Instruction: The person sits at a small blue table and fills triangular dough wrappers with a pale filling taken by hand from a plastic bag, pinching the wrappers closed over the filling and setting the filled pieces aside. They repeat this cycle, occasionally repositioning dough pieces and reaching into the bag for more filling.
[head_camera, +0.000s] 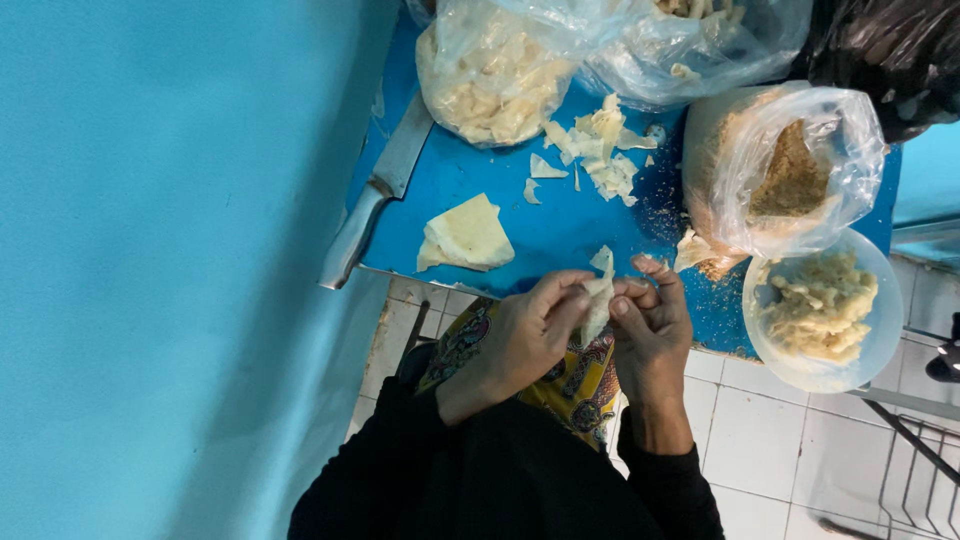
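Both hands meet just off the near edge of the blue table (560, 235), closed together on one small pale dough wrapper (600, 295) — the left hand (525, 340) pinches its left side between thumb and fingertips, the right hand (650, 330) pinches the right side, so each grip is shut on the same piece. The wrapper stands up between the two grips, its top corner poking free above the fingers. It looks very light, thin and limp, likely to tear if pulled apart and to crease wherever it is pressed, so the edges seem the place to hold it, with fingertips only and little force. Beyond the left grip lies a stack of flat wrappers (465, 235), further out a knife (380, 195) at the table's edge; beyond both grips sit loose scraps (600, 150) and clear bags of folded pieces (490, 80). To the right of the right grip stands a clear bowl (870, 345) of finished pieces, beside a bag of brown filling (790, 180)
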